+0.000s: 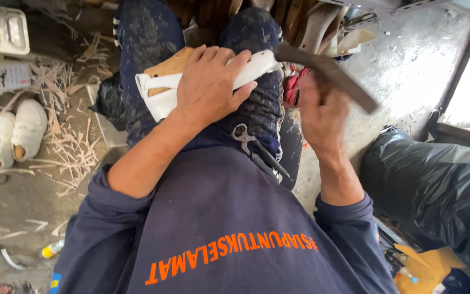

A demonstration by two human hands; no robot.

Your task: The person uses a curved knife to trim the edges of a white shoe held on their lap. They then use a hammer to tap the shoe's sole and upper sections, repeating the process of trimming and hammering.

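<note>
A: Our left hand [209, 81] clamps a white leather shoe upper on a tan wooden last [202, 81], pressed down on our knee.

B: Noted. Our right hand [322, 111] grips a dark, curved metal hammer [330, 73], its head touching the shoe's toe.

A: Steel pincers [257, 149] lie on our lap. Two white shoes [14, 133] sit left among pale trimmings [69, 141]; a black plastic bag [436, 185] lies right.

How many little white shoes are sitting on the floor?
2. Both small white shoes stand side by side on the floor at the left among pale leather scraps: one nearer the frame edge, the other right beside it. More may be hidden outside the view.
</note>
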